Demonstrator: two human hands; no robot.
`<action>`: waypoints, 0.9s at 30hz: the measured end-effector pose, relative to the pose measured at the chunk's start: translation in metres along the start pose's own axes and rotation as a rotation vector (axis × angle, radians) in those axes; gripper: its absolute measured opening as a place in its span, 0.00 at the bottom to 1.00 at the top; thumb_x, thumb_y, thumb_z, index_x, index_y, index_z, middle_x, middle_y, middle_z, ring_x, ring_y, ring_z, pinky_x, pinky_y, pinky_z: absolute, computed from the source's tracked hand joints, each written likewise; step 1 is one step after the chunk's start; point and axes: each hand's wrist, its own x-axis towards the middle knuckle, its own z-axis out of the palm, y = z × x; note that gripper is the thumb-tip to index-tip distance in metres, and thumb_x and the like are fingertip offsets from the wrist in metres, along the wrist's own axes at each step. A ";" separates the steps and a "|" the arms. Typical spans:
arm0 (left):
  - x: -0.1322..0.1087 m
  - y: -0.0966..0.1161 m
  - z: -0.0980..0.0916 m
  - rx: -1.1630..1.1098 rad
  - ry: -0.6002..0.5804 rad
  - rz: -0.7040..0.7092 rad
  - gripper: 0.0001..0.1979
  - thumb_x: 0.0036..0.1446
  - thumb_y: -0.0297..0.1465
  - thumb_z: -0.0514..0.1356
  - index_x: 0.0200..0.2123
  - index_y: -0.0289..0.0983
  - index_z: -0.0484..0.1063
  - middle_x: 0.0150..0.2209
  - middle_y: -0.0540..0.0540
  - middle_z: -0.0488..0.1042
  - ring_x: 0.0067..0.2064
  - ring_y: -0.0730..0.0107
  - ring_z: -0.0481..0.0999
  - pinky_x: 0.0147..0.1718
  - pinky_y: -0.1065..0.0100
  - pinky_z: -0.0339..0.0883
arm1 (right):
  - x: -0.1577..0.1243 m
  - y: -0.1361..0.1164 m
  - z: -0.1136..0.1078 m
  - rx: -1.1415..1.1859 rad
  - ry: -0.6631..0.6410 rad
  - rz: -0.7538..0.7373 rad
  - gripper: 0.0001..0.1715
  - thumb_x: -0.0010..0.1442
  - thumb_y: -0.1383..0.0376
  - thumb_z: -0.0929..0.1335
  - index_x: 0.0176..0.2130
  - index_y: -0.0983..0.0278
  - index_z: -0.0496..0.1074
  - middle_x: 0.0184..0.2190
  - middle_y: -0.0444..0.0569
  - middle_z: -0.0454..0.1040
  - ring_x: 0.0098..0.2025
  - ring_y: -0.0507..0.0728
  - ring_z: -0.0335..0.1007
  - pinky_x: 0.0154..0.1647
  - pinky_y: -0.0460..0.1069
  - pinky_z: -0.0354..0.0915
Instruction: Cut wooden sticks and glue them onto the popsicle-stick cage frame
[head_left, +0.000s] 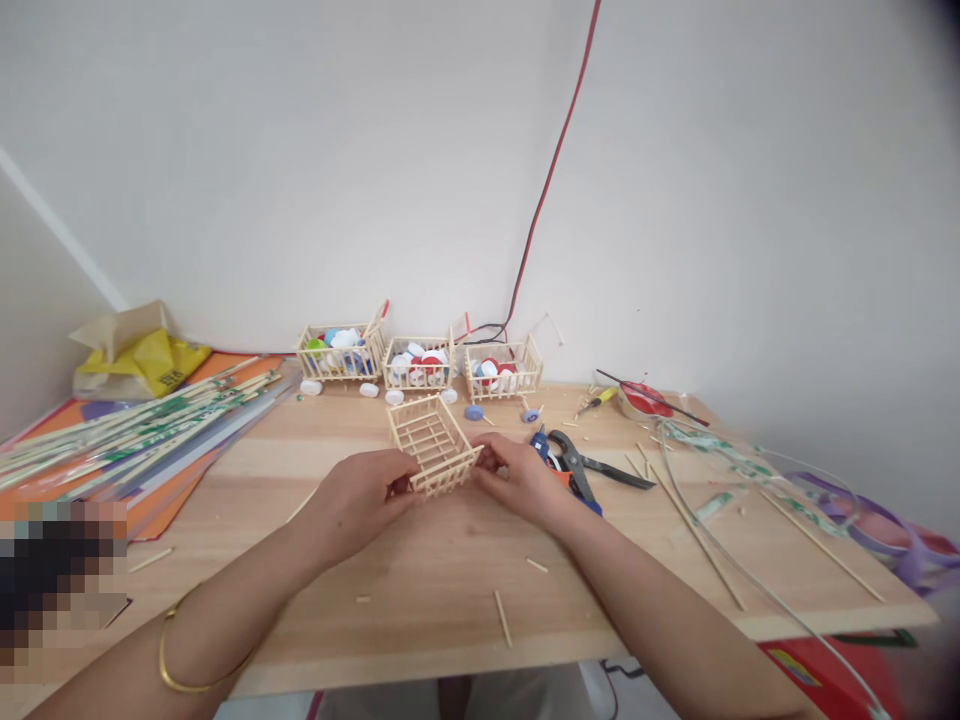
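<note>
A plain white wall (pixel 300 150) fills the view from nine o'clock round to three o'clock, evenly lit with soft, shadowless light. A red and black cable (pixel 551 170) runs down it from one o'clock to the back edge of the table. At nine o'clock a second wall (pixel 37 330) meets the first in a slanting corner. The light wooden table (pixel 420 590) spans the lower half, its front edge at six o'clock.
</note>
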 end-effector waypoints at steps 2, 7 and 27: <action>0.000 0.000 0.000 0.000 0.003 -0.004 0.04 0.52 0.29 0.56 0.26 0.37 0.66 0.26 0.51 0.70 0.29 0.70 0.67 0.28 0.71 0.53 | 0.000 -0.001 0.000 -0.009 0.004 -0.001 0.17 0.54 0.74 0.64 0.45 0.64 0.69 0.29 0.43 0.71 0.30 0.50 0.67 0.32 0.45 0.62; 0.000 -0.001 -0.001 -0.029 0.022 0.012 0.05 0.52 0.28 0.56 0.24 0.37 0.65 0.25 0.51 0.69 0.28 0.71 0.66 0.28 0.71 0.53 | -0.001 0.001 0.001 0.008 0.019 -0.013 0.17 0.54 0.73 0.64 0.45 0.64 0.69 0.31 0.44 0.72 0.31 0.51 0.68 0.34 0.45 0.64; 0.001 -0.011 -0.002 -0.329 -0.063 -0.083 0.07 0.50 0.34 0.60 0.29 0.36 0.71 0.25 0.53 0.69 0.28 0.72 0.66 0.27 0.73 0.56 | 0.000 0.003 0.002 0.020 0.037 -0.041 0.18 0.55 0.73 0.64 0.47 0.64 0.68 0.30 0.44 0.72 0.30 0.50 0.66 0.33 0.45 0.63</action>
